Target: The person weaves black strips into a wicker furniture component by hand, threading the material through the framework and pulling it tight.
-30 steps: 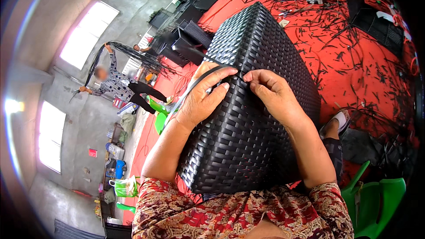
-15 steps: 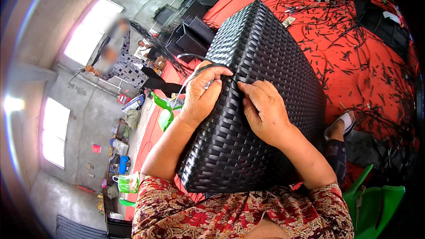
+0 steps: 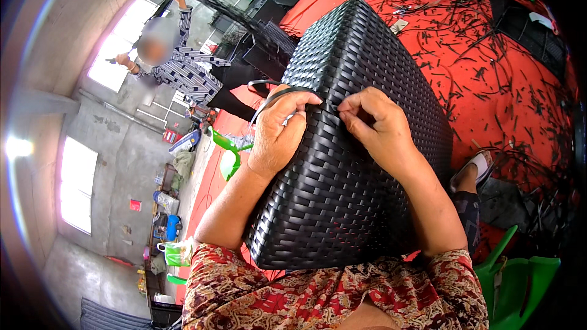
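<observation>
Black glossy weave covers the large box-like piece point(image 3: 333, 189) that lies directly under and between the two hands, its far end reaching well beyond the fingertips and its near end coming back between the forearms toward the body. A long corner edge of it runs through the gap between the hands. The left hand point(image 3: 278, 134) rests on the narrower side to the left of that edge, forefinger stretched to the edge and thumb bent a little below it, the space between them narrow. A dark flat strip point(image 3: 292, 90) arcs along the top of this forefinger and loops out behind the knuckles; I cannot tell whether the fingers grip it. The right hand point(image 3: 380, 123) is just beside, over the broad face, with thumb and forefinger tips drawn close together at the weave near the edge; whether a strand is pinched there, I cannot tell. Beyond the right hand, red floor covering point(image 3: 428, 55) spreads out, strewn with short dark scraps. A green chair point(image 3: 529, 287) stands behind the right hand, near the right elbow, and another green seat point(image 3: 228, 162) is to the left of the left wrist. Farther off, ahead and left of the left hand, a person in a patterned top point(image 3: 189, 73) raises one arm beside a long bundle of dark strands point(image 3: 223, 7).
</observation>
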The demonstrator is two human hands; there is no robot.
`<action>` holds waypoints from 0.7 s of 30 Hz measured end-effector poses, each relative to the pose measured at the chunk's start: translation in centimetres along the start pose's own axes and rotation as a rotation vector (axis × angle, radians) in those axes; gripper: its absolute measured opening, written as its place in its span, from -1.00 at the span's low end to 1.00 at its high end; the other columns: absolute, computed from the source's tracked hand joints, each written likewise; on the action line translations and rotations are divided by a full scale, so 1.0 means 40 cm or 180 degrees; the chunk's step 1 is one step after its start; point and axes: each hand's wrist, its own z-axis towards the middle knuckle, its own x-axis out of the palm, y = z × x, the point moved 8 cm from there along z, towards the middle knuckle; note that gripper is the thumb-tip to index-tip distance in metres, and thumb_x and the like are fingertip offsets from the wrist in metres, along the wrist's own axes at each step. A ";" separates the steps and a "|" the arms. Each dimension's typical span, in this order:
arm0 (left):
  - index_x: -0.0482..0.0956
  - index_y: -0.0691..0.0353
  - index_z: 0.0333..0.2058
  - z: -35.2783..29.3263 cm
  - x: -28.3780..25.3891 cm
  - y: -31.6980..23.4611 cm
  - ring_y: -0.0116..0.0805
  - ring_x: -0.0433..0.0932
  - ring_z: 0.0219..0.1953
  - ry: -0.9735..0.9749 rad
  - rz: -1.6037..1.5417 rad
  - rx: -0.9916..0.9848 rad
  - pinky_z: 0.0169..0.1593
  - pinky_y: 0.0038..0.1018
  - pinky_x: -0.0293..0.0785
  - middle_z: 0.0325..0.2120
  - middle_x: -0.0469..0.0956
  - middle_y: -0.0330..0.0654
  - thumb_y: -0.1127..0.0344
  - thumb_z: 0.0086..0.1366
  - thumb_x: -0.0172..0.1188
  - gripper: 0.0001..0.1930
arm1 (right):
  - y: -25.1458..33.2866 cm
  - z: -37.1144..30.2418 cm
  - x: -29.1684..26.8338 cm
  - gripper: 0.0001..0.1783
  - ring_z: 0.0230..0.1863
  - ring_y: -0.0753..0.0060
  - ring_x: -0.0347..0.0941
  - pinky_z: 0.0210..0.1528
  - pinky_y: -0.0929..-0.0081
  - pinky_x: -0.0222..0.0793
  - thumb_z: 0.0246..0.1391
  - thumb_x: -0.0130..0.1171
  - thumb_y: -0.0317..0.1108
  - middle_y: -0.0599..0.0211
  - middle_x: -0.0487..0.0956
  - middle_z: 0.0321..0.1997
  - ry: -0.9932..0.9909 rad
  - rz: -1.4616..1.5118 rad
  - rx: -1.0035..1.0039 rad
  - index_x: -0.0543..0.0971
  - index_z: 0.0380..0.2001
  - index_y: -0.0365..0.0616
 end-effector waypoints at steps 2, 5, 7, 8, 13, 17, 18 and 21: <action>0.56 0.28 -0.33 -0.003 -0.002 -0.003 -0.35 0.39 -0.42 -0.0061 -0.0012 0.0056 -0.25 -0.49 0.32 -0.51 0.43 -0.18 0.58 -0.03 -0.05 -0.73 | -0.014 0.019 0.003 -0.86 -0.48 0.39 0.37 -0.41 0.52 0.32 -0.14 0.25 -0.54 0.28 0.41 -0.51 0.0149 0.0015 0.0207 0.49 -0.47 -0.25; 0.56 0.30 -0.32 -0.010 -0.002 0.001 -0.33 0.41 -0.39 -0.0160 -0.0108 0.0014 -0.22 -0.49 0.33 -0.46 0.47 -0.15 0.54 0.03 -0.02 -0.76 | -0.005 0.037 0.007 -0.82 -0.49 0.35 0.37 -0.42 0.49 0.33 -0.15 0.27 -0.51 0.25 0.41 -0.51 0.0373 -0.0279 0.0030 0.44 -0.50 -0.25; 0.57 0.32 -0.31 -0.013 -0.004 0.007 -0.32 0.43 -0.36 -0.0262 -0.0181 -0.0076 -0.21 -0.49 0.33 -0.42 0.49 -0.13 0.48 0.10 0.01 -0.80 | 0.001 0.042 0.002 -0.81 -0.49 0.34 0.37 -0.42 0.47 0.32 -0.15 0.28 -0.49 0.24 0.41 -0.52 0.0309 -0.0309 -0.0074 0.44 -0.51 -0.25; 0.57 0.33 -0.31 -0.014 -0.006 0.010 -0.32 0.44 -0.34 -0.0333 -0.0213 -0.0131 -0.20 -0.49 0.33 -0.40 0.50 -0.11 0.44 0.14 0.03 -0.82 | 0.006 0.042 0.002 -0.81 -0.49 0.34 0.37 -0.42 0.46 0.32 -0.15 0.28 -0.48 0.24 0.41 -0.52 0.0292 -0.0310 -0.0162 0.44 -0.51 -0.25; 0.58 0.39 -0.42 -0.012 -0.009 0.046 -0.54 0.40 -0.47 -0.0423 -0.0659 -0.0943 -0.34 -0.58 0.33 -0.58 0.48 -0.26 0.16 0.24 0.13 -0.67 | -0.003 0.035 0.005 -0.79 -0.49 0.35 0.36 -0.42 0.47 0.32 -0.16 0.29 -0.47 0.25 0.40 -0.52 0.0157 -0.0385 -0.0051 0.42 -0.52 -0.23; 0.56 0.41 -0.51 0.012 0.026 0.097 -0.64 0.32 -0.57 -0.0170 -0.1017 -0.1706 -0.45 -0.60 0.29 -0.70 0.42 -0.35 0.16 0.19 0.20 -0.65 | -0.026 0.028 0.009 -0.78 -0.49 0.41 0.34 -0.43 0.49 0.31 -0.14 0.29 -0.48 0.28 0.39 -0.51 0.0097 -0.0127 0.0186 0.41 -0.51 -0.22; 0.54 0.40 -0.51 0.028 0.031 0.097 -0.59 0.35 -0.57 -0.0090 -0.1062 -0.1593 -0.44 -0.57 0.31 -0.68 0.45 -0.31 0.23 0.20 0.19 -0.71 | -0.028 0.027 0.011 -0.78 -0.49 0.42 0.33 -0.43 0.50 0.30 -0.14 0.29 -0.48 0.28 0.39 -0.50 0.0107 -0.0110 0.0193 0.41 -0.50 -0.22; 0.53 0.37 -0.51 0.046 0.024 0.058 -0.53 0.39 -0.57 -0.0346 -0.0591 -0.0691 -0.44 -0.55 0.32 -0.65 0.48 -0.26 0.30 0.23 0.16 -0.77 | -0.033 0.026 0.012 -0.78 -0.49 0.44 0.32 -0.44 0.50 0.30 -0.14 0.29 -0.49 0.29 0.38 -0.50 0.0127 -0.0038 0.0191 0.41 -0.50 -0.21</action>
